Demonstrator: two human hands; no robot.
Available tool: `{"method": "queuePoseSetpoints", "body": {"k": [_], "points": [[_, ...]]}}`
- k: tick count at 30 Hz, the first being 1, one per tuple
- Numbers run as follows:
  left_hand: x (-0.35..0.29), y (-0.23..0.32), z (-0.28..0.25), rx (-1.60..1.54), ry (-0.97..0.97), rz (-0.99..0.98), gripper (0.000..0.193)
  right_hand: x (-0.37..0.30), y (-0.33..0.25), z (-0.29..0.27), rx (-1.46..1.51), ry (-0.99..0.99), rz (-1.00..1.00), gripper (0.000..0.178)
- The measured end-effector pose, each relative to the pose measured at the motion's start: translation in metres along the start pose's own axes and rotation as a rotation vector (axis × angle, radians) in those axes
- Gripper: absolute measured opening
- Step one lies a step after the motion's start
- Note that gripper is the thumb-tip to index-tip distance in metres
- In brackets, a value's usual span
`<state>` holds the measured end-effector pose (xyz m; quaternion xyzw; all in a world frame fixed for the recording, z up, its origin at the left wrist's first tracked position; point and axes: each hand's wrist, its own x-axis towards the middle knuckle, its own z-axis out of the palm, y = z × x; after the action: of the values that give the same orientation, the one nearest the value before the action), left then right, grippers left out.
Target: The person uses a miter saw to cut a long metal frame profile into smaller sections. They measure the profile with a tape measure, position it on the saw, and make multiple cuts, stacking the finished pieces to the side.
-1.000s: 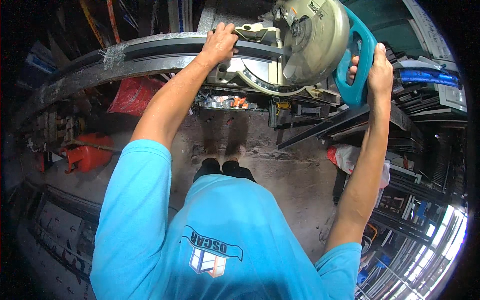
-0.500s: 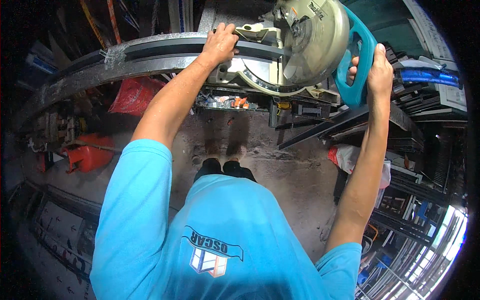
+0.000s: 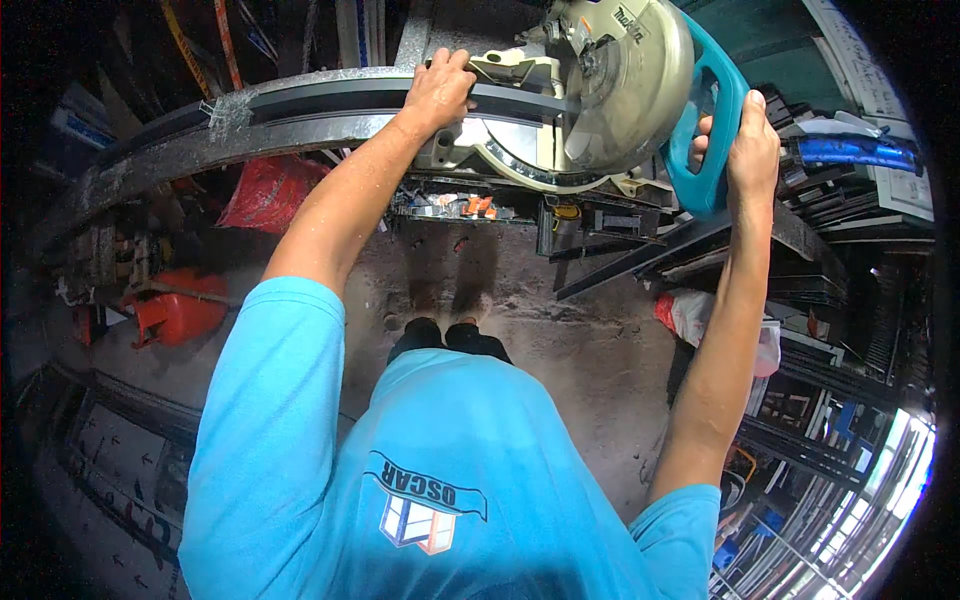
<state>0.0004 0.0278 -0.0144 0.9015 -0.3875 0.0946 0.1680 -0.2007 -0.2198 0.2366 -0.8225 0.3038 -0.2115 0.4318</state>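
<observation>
A mitre saw (image 3: 640, 75) with a cream blade guard and a teal handle (image 3: 735, 80) stands at the top of the view. My right hand (image 3: 752, 150) is wrapped round that handle. A long dark grey metal profile (image 3: 330, 97) runs from the left onto the saw base (image 3: 540, 178), its right end at the lower edge of the guard. Over the profile, beside the saw's fence (image 3: 515, 72), my left hand (image 3: 441, 88) is closed and presses it down. The guard hides most of the blade, and the left fingertips are partly hidden behind the profile.
A dusty metal support rail (image 3: 190, 155) extends left of the saw. Below it are a red bag (image 3: 268, 190) and an orange-red gas cylinder (image 3: 185, 308). Metal profiles (image 3: 840, 235) are stacked on the right, near a white and red bag (image 3: 695, 315). Small packets (image 3: 460, 206) lie under the saw.
My right hand and the saw's handle and guard have shifted slightly left. My left hand stays on the profile in nearly the same place.
</observation>
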Motion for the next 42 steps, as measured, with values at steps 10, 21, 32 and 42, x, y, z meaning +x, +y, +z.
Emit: {"method": "queuePoseSetpoints", "body": {"k": [10,21,32,42], "points": [[0.000,0.000,0.000,0.002,-0.002,-0.003,0.033,-0.002,0.001,0.000,-0.001,0.001,-0.009,0.067],[0.000,0.002,-0.005,0.000,-0.019,-0.007,0.036,-0.006,0.009,0.003,0.022,0.009,-0.025,0.064],[0.001,0.006,-0.009,-0.017,-0.039,-0.036,0.038,-0.005,0.016,0.003,0.010,0.014,-0.053,0.066],[0.000,0.003,-0.007,-0.041,-0.030,-0.034,0.036,0.003,0.005,0.000,0.002,-0.019,-0.049,0.068]]}}
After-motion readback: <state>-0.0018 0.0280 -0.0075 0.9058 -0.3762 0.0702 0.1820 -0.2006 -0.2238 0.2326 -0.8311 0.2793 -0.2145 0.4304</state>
